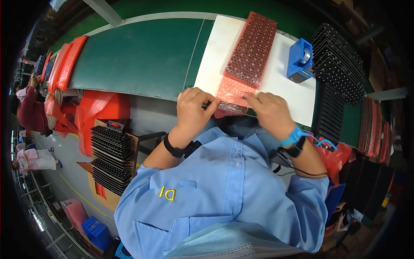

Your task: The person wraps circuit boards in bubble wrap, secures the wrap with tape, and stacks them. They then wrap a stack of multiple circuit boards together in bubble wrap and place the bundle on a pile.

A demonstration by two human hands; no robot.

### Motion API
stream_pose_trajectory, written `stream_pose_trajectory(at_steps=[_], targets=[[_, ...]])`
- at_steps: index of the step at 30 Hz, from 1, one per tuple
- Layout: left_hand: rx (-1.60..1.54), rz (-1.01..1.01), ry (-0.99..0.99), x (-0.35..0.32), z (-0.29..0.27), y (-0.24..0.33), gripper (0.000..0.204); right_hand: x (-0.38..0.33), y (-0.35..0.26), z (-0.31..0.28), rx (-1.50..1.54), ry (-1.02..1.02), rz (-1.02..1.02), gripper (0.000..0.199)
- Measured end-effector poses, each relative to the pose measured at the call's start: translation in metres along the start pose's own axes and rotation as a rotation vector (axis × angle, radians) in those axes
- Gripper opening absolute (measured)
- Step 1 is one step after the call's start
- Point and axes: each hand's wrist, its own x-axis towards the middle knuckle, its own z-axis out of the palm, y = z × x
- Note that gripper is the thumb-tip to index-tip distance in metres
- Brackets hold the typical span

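Observation:
A red bubble-wrap bag (252, 49) lies on a white sheet (213, 52), with something dark and flat inside its far part. The bag's near part is lighter and looks empty, and its end hangs over the bench edge. My left hand (194, 108) pinches the left side of this near end between thumb and forefinger. At the opposite side my right hand (269, 112) has its fingers closed on the bag's edge. To the right on the sheet stands a blue tape dispenser (299, 60) with a roll in it.
Dark perforated boards (338, 58) stand in a row at the right. More such boards fill a rack (110, 159) below the green bench (133, 56) on the left. Red wrapped packs (71, 64) lie at the bench's far left, near another person (32, 108). Further red packs (371, 125) stand at the right.

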Motion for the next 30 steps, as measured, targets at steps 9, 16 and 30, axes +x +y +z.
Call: stream_pose_trajectory(at_steps=[9,16,30], targets=[[-0.314,-0.253,-0.203,0.005,-0.007,0.007,0.015,-0.059,0.037,-0.027,-0.223,0.148,0.303,0.026],[-0.853,-0.456,-0.283,0.011,0.007,0.021,0.05,0.017,-0.005,0.022,0.148,0.133,0.086,0.041],[-0.889,-0.142,-0.63,-0.028,-0.03,0.018,0.056,0.015,0.006,0.046,0.211,0.1,0.11,0.037]])
